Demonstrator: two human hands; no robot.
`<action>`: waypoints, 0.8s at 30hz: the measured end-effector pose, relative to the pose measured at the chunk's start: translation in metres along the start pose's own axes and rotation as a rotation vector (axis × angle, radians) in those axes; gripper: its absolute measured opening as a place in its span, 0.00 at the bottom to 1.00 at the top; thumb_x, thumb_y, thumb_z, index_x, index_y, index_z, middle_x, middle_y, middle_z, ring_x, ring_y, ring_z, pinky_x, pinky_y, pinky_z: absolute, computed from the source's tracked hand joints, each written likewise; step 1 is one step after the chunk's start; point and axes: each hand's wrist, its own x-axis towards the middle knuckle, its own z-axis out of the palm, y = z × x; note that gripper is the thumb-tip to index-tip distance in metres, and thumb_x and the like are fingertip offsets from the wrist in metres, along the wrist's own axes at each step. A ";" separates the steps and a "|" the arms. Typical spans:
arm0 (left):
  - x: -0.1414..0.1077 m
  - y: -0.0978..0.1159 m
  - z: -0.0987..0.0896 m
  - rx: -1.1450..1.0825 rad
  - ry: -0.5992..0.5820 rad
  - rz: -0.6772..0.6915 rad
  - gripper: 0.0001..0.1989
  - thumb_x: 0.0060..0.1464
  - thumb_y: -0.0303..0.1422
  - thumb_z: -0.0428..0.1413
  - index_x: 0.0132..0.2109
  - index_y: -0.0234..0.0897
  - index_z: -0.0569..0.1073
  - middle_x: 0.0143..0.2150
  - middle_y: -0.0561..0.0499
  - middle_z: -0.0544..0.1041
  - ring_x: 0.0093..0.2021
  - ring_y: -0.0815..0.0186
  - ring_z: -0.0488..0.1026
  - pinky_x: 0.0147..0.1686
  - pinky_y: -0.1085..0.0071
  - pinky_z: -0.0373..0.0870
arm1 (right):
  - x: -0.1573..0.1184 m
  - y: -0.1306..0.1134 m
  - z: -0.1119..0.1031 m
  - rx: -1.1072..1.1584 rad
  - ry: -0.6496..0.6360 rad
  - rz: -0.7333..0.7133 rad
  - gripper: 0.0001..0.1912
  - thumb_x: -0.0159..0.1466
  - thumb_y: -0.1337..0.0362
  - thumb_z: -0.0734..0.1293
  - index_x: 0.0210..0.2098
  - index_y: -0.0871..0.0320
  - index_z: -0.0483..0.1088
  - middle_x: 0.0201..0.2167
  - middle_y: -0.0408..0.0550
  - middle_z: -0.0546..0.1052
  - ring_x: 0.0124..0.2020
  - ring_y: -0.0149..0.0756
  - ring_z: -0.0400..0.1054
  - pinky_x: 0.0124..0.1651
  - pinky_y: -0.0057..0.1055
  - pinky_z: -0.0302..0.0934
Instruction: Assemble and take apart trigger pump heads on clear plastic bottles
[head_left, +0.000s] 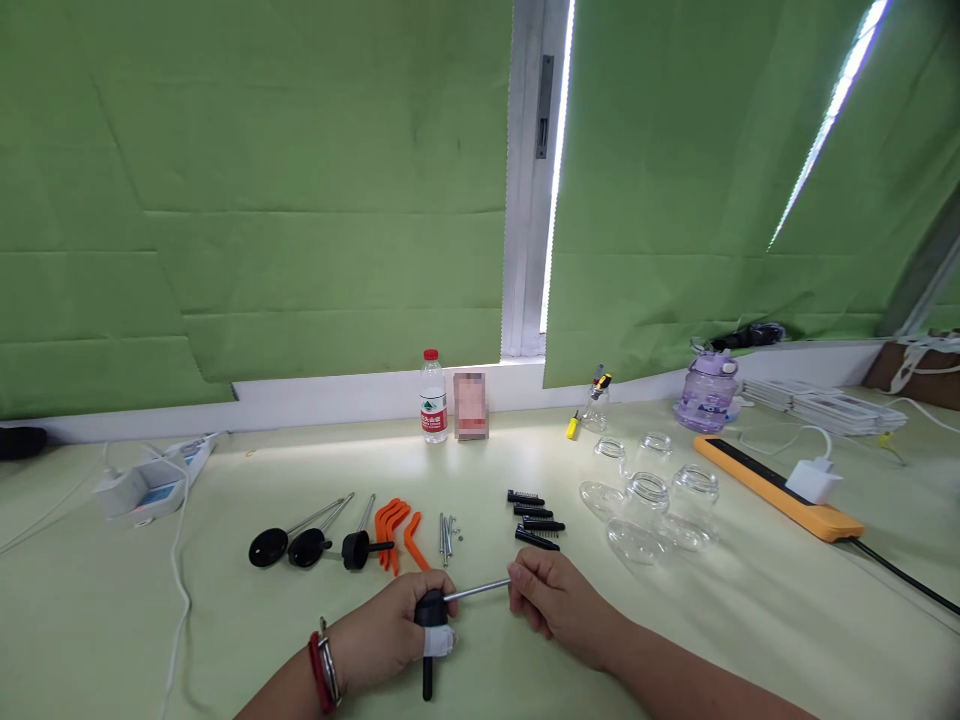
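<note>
My left hand (390, 625), with a taped thumb, is closed around a black round part (430, 608) that has a black peg pointing down. From this part a metal rod (480, 590) runs to the right. The fingertips of my right hand (551, 605) pinch the rod's far end. Beyond my left hand lie orange curved pieces (412, 540) and several metal pins (446, 538). Three black round parts with rods (306, 547) rest to the left. Black cylinders with springs (537, 539) lie just beyond my right hand.
Clear glass jars (647, 495) stand at the right, near an orange power strip (772, 485) with a white plug. A water bottle (433, 405), a purple jug (706, 390) and a yellow-handled tool (572, 427) are at the back. White cables (180, 560) run at the left.
</note>
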 end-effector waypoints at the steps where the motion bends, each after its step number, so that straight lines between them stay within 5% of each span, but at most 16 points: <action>1: 0.000 -0.001 0.000 -0.001 0.000 0.002 0.13 0.43 0.36 0.58 0.36 0.36 0.66 0.29 0.57 0.60 0.29 0.71 0.55 0.29 0.76 0.55 | 0.000 -0.001 0.000 -0.004 0.001 0.000 0.25 0.62 0.43 0.57 0.22 0.58 0.63 0.12 0.36 0.60 0.14 0.24 0.51 0.18 0.22 0.47; 15: 0.001 0.000 0.000 -0.036 0.004 -0.009 0.14 0.42 0.37 0.59 0.36 0.36 0.66 0.28 0.58 0.59 0.29 0.71 0.55 0.29 0.76 0.54 | 0.001 0.003 0.000 0.021 0.002 -0.002 0.29 0.62 0.42 0.55 0.21 0.60 0.64 0.13 0.38 0.61 0.15 0.24 0.52 0.18 0.22 0.48; 21: -0.001 0.004 0.000 -0.024 -0.003 0.002 0.14 0.42 0.37 0.58 0.35 0.37 0.65 0.27 0.58 0.59 0.28 0.71 0.54 0.28 0.76 0.53 | -0.001 0.000 -0.001 0.183 -0.052 -0.033 0.19 0.58 0.46 0.64 0.34 0.58 0.63 0.24 0.40 0.70 0.18 0.23 0.57 0.17 0.20 0.49; 24: -0.001 0.005 0.001 -0.018 0.002 -0.001 0.14 0.41 0.38 0.59 0.34 0.37 0.66 0.28 0.58 0.59 0.28 0.71 0.54 0.28 0.76 0.54 | 0.001 0.002 -0.001 0.187 -0.054 -0.040 0.18 0.58 0.48 0.65 0.31 0.57 0.61 0.25 0.41 0.71 0.18 0.23 0.58 0.17 0.20 0.49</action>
